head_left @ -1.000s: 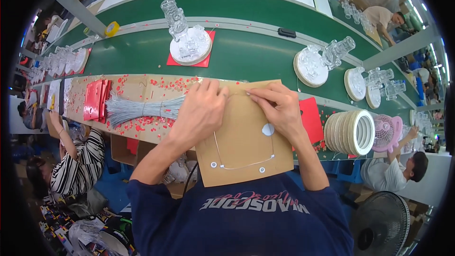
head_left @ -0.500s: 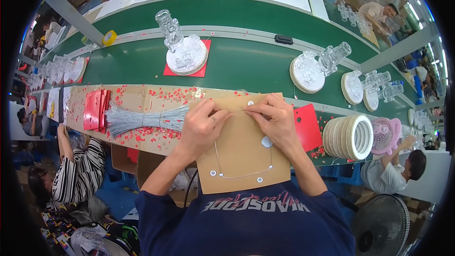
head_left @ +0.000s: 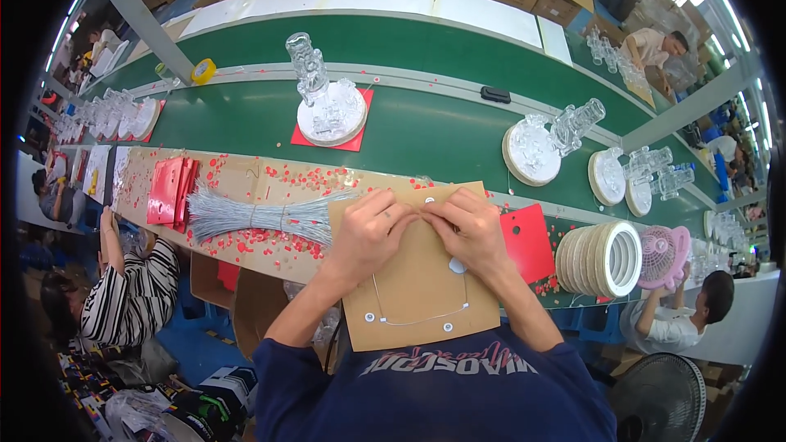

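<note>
A brown cardboard sheet (head_left: 419, 286) stands tilted against the near edge of the bench, close to my body. Thin silvery wire (head_left: 422, 323) runs across its lower part and up both sides, passing small white clips at the lower corners. White round washers and a pale blue patch (head_left: 457, 264) also sit on the sheet. At its top, my left hand (head_left: 370, 233) and my right hand (head_left: 468, 225) are closed in pinches, fingertips almost touching. They grip the wire there; its ends are mostly hidden by the fingers.
A tied bundle of silvery wires (head_left: 254, 219) lies left, beside red sheets (head_left: 169, 191) and scattered red discs. To the right are another red sheet (head_left: 528, 243), stacked white-rimmed rings (head_left: 602, 258) and a pink fan (head_left: 661, 256). Clear ornaments on round bases (head_left: 332, 115) stand on the green belt.
My two hands have drawn closer together at the top of the sheet, fingertips now meeting. The sheet sits slightly lower in view, and the whole view has shifted a little.
</note>
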A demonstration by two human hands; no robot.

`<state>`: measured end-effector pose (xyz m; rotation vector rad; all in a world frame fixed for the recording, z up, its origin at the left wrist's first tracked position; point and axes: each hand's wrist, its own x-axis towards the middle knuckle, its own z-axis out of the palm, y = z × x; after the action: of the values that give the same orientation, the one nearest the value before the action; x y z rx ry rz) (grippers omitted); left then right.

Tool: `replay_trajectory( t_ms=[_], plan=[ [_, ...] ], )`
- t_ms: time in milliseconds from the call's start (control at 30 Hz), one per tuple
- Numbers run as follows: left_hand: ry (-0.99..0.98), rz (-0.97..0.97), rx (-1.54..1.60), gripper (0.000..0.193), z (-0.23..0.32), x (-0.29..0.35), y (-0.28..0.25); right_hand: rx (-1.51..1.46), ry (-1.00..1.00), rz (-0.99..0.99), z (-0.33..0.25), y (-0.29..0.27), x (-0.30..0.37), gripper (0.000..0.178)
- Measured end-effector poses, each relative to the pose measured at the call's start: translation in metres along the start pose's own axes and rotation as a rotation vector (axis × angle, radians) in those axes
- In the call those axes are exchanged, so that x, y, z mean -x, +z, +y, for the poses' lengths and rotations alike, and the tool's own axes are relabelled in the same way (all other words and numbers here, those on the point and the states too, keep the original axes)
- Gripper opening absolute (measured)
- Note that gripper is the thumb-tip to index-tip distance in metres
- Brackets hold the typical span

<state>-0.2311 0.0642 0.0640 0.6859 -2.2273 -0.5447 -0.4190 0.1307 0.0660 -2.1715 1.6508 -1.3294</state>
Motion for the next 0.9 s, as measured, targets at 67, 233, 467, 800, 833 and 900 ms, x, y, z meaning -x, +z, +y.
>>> replay_trajectory(
  t_ms=[67,233,467,800,833,900],
  plan=[
    [0.009,0.018,0.006,0.016,0.004,-0.001,-0.004,-0.032,0.017,0.009,0.002,0.001,-0.001,0.02],
    [0.02,0.077,-0.01,0.019,0.002,0.002,-0.006,0.012,-0.008,0.001,0.002,0.0,0.003,0.021],
    [-0.076,0.067,0.108,0.018,0.001,0.004,-0.007,0.049,-0.098,-0.026,0.002,-0.003,0.008,0.025],
    [-0.149,0.078,0.127,0.012,0.011,0.007,-0.003,-0.013,0.042,-0.069,-0.005,-0.01,0.005,0.016],
    [-0.147,0.075,0.125,0.012,0.011,0.008,-0.003,-0.034,0.073,-0.089,-0.004,-0.008,0.004,0.015],
    [-0.146,0.088,0.122,0.012,0.011,0.009,-0.003,-0.061,0.094,-0.106,-0.005,-0.006,0.002,0.014]
  ],
)
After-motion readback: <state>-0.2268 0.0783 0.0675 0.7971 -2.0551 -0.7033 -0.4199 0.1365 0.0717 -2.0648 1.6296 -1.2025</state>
